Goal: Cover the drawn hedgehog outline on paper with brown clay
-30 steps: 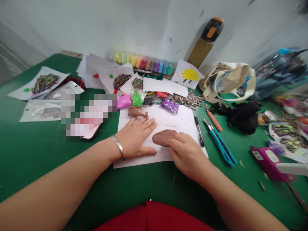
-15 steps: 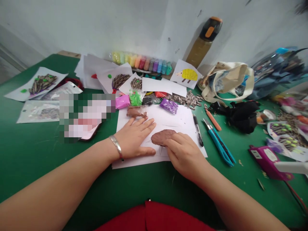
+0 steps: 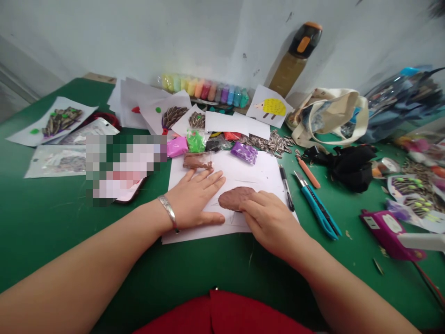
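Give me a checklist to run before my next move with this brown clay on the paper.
1. The paper is pinned by the flat left hand: ok.
2. The right hand has its fingers on the clay: ok.
3. The clay lies wholly on the paper: ok.
4. The knife lies apart from the right hand: ok.
5. The knife blade is retracted: cannot tell.
6. The pen is off the clay: ok.
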`<state>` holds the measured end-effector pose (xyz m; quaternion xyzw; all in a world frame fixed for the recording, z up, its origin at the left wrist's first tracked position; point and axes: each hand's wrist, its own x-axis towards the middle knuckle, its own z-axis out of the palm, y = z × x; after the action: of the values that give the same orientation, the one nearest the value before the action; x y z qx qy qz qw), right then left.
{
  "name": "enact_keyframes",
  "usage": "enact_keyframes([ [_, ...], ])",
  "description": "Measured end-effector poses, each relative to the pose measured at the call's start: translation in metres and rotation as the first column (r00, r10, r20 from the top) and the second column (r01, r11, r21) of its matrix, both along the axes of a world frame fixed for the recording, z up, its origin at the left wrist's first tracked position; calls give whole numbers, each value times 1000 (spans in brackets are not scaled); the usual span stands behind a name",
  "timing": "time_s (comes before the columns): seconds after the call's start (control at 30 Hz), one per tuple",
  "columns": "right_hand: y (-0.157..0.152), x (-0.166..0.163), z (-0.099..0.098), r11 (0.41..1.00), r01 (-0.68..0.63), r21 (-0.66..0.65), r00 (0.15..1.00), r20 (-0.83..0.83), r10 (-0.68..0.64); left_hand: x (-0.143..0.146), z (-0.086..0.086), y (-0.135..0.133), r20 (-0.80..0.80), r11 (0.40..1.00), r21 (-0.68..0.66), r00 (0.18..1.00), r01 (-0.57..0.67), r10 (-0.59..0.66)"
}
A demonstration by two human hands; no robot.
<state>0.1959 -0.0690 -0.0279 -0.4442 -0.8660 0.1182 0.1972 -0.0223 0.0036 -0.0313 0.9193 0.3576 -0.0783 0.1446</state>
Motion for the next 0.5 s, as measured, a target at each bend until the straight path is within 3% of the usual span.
enact_keyframes([
  [0.5, 1, -1, 3, 1000, 10, -24, 1000, -15, -10, 1, -1, 0, 2, 1000, 5, 1000, 1, -1],
])
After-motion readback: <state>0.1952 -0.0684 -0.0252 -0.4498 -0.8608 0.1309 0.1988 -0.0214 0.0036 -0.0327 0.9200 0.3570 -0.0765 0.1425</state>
